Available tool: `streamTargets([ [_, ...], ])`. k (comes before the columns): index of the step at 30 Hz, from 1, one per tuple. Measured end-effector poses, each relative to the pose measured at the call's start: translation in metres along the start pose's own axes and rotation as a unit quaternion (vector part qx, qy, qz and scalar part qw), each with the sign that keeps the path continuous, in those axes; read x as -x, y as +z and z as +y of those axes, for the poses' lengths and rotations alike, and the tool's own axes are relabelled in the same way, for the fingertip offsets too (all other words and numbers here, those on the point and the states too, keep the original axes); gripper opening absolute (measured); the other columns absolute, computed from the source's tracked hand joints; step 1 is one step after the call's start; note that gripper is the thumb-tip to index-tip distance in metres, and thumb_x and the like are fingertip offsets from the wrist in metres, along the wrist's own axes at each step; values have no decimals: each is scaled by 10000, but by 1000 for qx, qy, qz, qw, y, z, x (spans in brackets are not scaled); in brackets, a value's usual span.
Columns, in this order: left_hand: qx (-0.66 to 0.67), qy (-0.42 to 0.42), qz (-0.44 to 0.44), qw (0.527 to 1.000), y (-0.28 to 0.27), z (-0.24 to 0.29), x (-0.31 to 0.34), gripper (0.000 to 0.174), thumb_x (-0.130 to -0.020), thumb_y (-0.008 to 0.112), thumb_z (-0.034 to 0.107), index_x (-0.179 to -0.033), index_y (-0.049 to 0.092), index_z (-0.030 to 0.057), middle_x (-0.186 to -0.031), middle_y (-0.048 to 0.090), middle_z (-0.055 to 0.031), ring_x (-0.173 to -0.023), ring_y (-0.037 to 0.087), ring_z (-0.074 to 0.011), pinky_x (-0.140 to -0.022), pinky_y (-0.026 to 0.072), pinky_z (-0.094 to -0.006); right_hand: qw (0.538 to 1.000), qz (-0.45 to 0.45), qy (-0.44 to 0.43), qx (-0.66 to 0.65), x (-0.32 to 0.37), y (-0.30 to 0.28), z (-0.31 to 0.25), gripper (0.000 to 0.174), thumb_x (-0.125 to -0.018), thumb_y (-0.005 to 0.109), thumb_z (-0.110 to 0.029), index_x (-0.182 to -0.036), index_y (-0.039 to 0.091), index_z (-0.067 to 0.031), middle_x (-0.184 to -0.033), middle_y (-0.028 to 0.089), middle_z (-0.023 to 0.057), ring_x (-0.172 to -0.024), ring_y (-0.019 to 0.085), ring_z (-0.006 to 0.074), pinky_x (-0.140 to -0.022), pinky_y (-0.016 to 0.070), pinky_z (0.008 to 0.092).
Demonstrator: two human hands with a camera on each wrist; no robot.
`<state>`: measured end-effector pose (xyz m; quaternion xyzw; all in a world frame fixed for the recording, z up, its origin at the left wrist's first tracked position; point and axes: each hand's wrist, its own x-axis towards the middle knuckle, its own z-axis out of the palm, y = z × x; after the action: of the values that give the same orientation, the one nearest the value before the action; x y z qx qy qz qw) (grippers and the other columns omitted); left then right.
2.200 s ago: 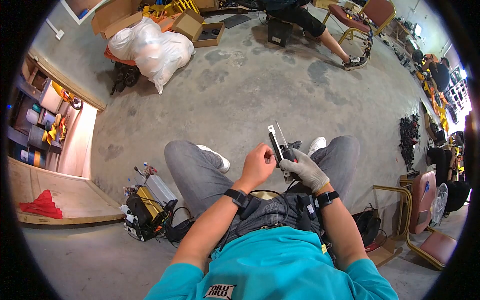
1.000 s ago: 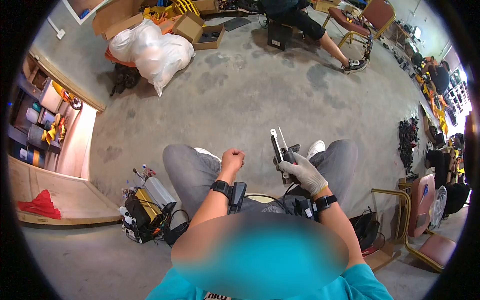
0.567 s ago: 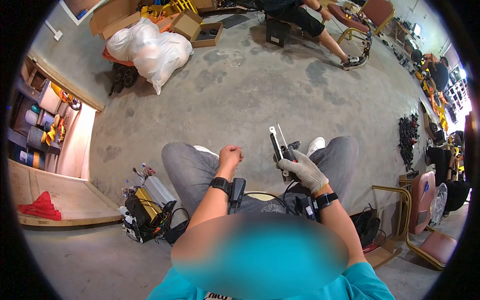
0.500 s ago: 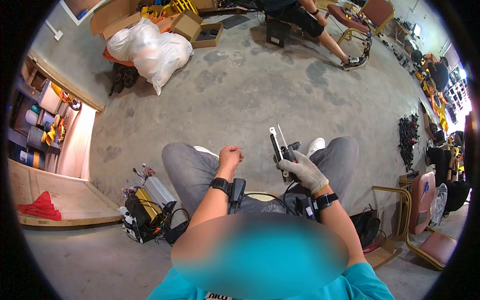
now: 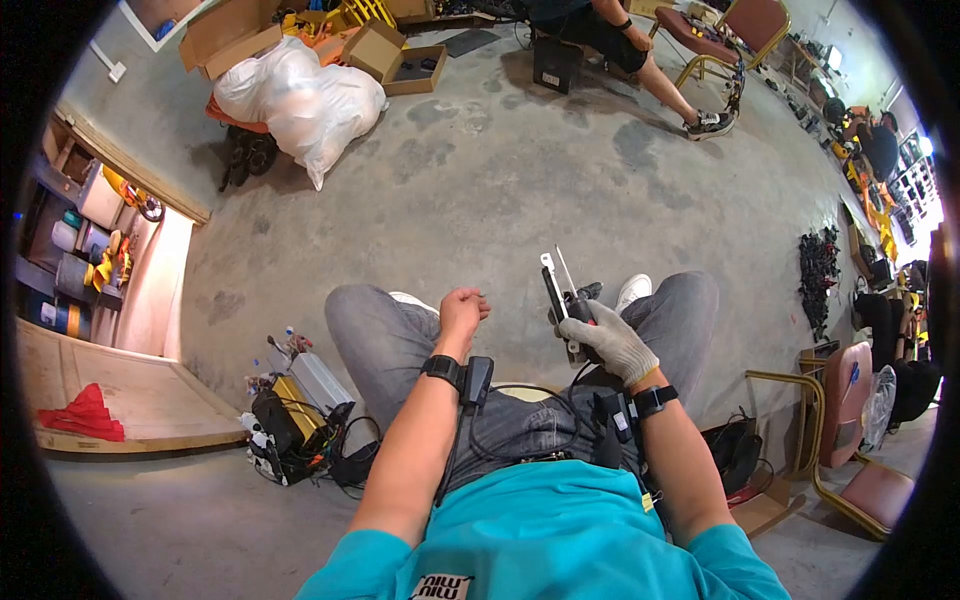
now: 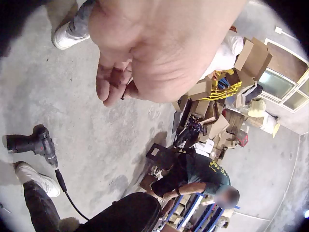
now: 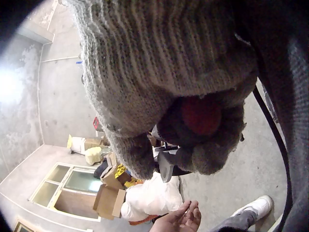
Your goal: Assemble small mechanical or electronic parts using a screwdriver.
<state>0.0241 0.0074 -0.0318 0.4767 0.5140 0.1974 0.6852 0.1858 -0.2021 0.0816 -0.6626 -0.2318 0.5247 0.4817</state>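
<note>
My bare left hand [image 5: 462, 318] is over the left thigh, apart from the right hand. Its thumb and fingertips pinch a small dark screw [image 6: 123, 97], seen in the left wrist view. My right hand [image 5: 612, 345], in a knitted glove, grips a screwdriver, its thin shaft [image 5: 564, 268] pointing forward and its red handle end [image 7: 202, 115] showing in the right wrist view. The same hand holds a narrow black-and-white bar [image 5: 553, 290] with a holed end, alongside the shaft. Gloved fingers hide the lower part of both.
A cordless drill [image 6: 38, 145] stands on the floor between the white shoes. Electronic parts and a silver case [image 5: 322, 378] lie left of the legs. White bags [image 5: 310, 105] and a cardboard box [image 5: 415, 72] are ahead, a chair [image 5: 845, 410] at right. Another person [image 5: 600, 40] sits ahead.
My left hand has moved from beside the bar back to the left, over the thigh. The right hand keeps hold of the bar and screwdriver. The seated person's arm has come into view.
</note>
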Motion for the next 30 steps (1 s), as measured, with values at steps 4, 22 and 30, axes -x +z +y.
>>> streamTargets([
  [4,3,-2,-6,1000,0,3,2,203,-958,518,29,-1117,608,-61,-1001,684,-149,-851,697,-220,-751,587,-317,1000,2,2,-3,0,0,0,358,-831,736,-328,-957,572,-36,-780,555,1,-656,536,96,-579,463,259],
  [22,-3,5,-16,1000,2,12,14,198,-982,518,80,-1112,636,-13,-1017,722,-134,-828,708,-203,-703,552,-307,995,65,-36,-72,3,-2,-8,323,-861,703,-299,-999,590,-30,-756,570,2,-633,530,93,-571,446,262],
  [30,21,-30,-119,992,2,21,22,308,-1027,550,178,-1280,567,5,-1179,686,-139,-996,682,-215,-838,555,-343,961,142,-27,-238,10,-7,-18,245,-932,658,-262,-1048,613,-51,-883,615,12,-707,567,92,-538,456,242],
])
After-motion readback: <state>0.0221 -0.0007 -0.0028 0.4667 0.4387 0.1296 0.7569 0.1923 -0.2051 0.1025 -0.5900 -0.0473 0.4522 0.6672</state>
